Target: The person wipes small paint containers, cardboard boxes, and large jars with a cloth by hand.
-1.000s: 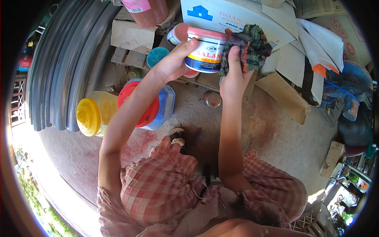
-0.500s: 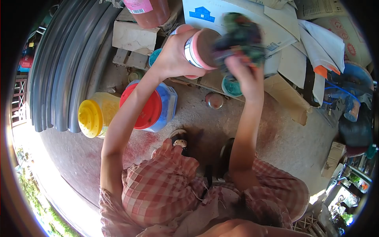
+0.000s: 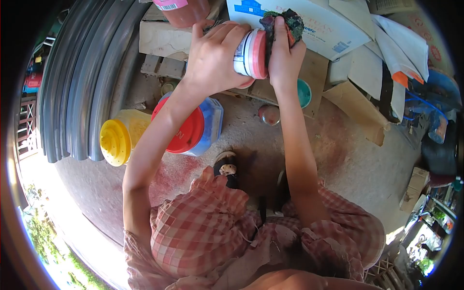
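Note:
My left hand (image 3: 212,60) is wrapped round a plastic jar (image 3: 249,54) with a white label and a pink band, held on its side in the air. A dark, multicoloured cloth (image 3: 292,28) is bunched in my right hand (image 3: 286,63), thumb on top. That hand presses up to the jar's right end, hiding the end face. Below my hands, a small round glass jar (image 3: 269,114) sits on the concrete floor. Just right of my right wrist is a teal round container (image 3: 304,93) on cardboard.
A clear blue tub with a red lid (image 3: 186,126) and one with a yellow lid (image 3: 115,143) stand at left. Grey curved sheets (image 3: 84,77) lean beyond them. A white cardboard box (image 3: 333,34) and a bottle of reddish liquid (image 3: 186,12) are at the back.
The jar has turned, so its brown end no longer faces me. My right hand has moved left with the cloth, up to the jar's end.

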Demonstrator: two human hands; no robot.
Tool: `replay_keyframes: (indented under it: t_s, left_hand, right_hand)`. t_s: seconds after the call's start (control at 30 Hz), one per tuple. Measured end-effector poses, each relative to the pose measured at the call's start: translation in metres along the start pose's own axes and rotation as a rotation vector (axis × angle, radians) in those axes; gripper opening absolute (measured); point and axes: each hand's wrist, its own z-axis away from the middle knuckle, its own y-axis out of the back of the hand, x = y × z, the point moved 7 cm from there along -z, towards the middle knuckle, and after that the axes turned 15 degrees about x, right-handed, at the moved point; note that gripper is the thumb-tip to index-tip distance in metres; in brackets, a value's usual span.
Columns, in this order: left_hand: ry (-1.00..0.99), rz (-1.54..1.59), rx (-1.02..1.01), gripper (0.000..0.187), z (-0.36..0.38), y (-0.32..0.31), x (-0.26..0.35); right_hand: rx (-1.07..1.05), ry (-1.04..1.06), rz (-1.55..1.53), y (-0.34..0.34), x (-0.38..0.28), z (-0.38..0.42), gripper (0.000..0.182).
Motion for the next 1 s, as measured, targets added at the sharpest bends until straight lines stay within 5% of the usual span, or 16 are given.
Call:
replay_keyframes:
  t_s: [0.23, 0.3, 0.43, 0.53, 0.67, 0.7, 0.77, 0.87, 1.0]
  left_hand:
    - [0.190, 0.244, 0.018, 0.073, 0.009, -0.001, -0.014]
    - [0.213, 0.270, 0.005, 0.072, 0.010, 0.002, -0.015]
    - [0.260, 0.236, -0.115, 0.070, 0.013, -0.005, -0.018]
    - [0.032, 0.054, -0.105, 0.070, 0.015, -0.006, -0.021]
    - [-0.080, -0.059, 0.000, 0.069, 0.007, -0.002, 0.002]
    - [-0.079, -0.053, 0.028, 0.068, 0.007, 0.000, 0.003]
    - [-0.083, -0.029, 0.088, 0.066, 0.009, 0.002, 0.006]
    - [0.112, 0.194, 0.080, 0.073, 0.020, 0.004, -0.002]
    - [0.248, 0.251, 0.050, 0.074, 0.031, -0.001, -0.008]
  right_hand:
    - [0.194, -0.336, -0.278, 0.040, 0.004, -0.022, 0.039]
    - [-0.041, -0.222, -0.419, 0.044, -0.010, -0.027, 0.044]
    - [-0.484, 0.021, -0.052, 0.001, -0.038, 0.037, 0.052]
    - [-0.250, 0.203, -0.065, -0.008, -0.031, 0.041, 0.052]
    - [0.031, 0.077, -0.101, 0.003, -0.025, 0.024, 0.030]
    - [0.099, 0.023, 0.096, 0.008, 0.013, 0.008, 0.026]
    - [0.146, -0.109, -0.205, 0.012, 0.030, -0.010, 0.025]
    - [0.320, -0.631, -0.394, 0.040, 0.042, -0.031, 0.035]
    - [0.032, -0.535, -0.792, 0.036, -0.025, -0.028, 0.043]
